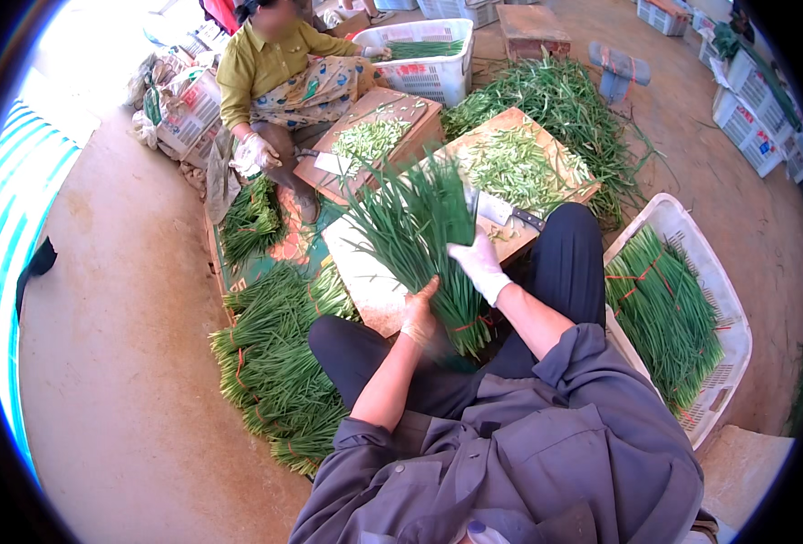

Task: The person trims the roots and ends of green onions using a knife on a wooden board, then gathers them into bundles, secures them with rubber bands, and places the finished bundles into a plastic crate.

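A bundle of green garlic chives [429,238] stands tilted before me, its leaf tips pointing away and its stem ends near my lap. An orange tie circles it close to the stem ends. My bare left hand [420,314] grips the bundle low on its left side. On the right, my white-gloved right hand [481,262] holds it around the middle. Just beyond, a cleaver [497,206] with a dark handle lies on a wooden chopping block [510,126], beside a heap of cut pale stem pieces [510,170]. The bundle hides part of the block and a pale board [367,272].
Tied chive bundles [286,367] lie to my left; others fill a white plastic crate [731,326] to my right. Loose leaves [564,109] are piled beyond the block. A co-worker [293,61] sits opposite at another block [412,143] with a cleaver [333,163], reaching into a crate [429,78].
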### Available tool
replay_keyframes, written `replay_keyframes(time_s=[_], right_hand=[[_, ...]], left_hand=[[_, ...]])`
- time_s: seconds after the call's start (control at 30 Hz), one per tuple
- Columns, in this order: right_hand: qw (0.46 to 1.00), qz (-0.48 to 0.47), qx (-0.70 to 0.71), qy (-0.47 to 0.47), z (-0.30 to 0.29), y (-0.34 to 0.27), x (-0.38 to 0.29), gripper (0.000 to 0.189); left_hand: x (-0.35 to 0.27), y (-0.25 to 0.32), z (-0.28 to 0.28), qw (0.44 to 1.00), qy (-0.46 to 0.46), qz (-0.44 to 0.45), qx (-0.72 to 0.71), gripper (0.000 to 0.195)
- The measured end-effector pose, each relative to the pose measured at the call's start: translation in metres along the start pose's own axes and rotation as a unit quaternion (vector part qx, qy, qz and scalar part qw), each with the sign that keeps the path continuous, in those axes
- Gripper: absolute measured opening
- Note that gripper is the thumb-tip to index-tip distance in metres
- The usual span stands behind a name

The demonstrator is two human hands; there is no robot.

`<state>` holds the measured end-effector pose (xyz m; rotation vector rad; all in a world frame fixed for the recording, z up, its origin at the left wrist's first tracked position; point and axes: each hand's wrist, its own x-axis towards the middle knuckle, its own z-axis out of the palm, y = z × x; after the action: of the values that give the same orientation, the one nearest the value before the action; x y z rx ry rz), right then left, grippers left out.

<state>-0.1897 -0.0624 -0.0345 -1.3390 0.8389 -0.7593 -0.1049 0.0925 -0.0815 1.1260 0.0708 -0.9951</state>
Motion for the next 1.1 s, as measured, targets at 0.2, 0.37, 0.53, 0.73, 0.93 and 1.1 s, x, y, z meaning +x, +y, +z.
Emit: replay_keyframes(time_s=[0.2, 0.37, 0.53, 0.73, 0.93, 1.1], right_hand=[[0.977, 0.142, 0.149, 0.064, -0.023, 0.028, 0.021, 0.024], [0.97, 0.157, 0.179, 0.039, -0.026, 0.018, 0.019, 0.025], [0.98, 0.138, 0.13, -0.065, -0.033, 0.009, 0.015, 0.049], [0.971, 0.04, -0.23, -0.054, -0.024, -0.007, -0.005, 0.102], [0.823, -0.079, -0.518, -0.221, -0.002, -0.033, -0.081, 0.126], [0.818, -0.07, -0.524, -0.226, 0.012, -0.029, -0.078, 0.127]], left_hand=[[0.003, 0.007, -0.008, 0.991, -0.088, 0.003, -0.101, 0.04], [0.005, 0.009, -0.014, 0.988, -0.103, -0.025, -0.112, 0.042], [0.005, 0.007, -0.013, 0.985, -0.135, -0.016, -0.106, 0.043], [0.012, 0.021, -0.037, 0.982, -0.111, 0.006, -0.155, 0.048], [0.003, 0.042, -0.024, 0.976, -0.11, -0.001, -0.187, 0.06], [-0.015, 0.062, -0.022, 0.98, -0.134, -0.034, -0.142, 0.076]])
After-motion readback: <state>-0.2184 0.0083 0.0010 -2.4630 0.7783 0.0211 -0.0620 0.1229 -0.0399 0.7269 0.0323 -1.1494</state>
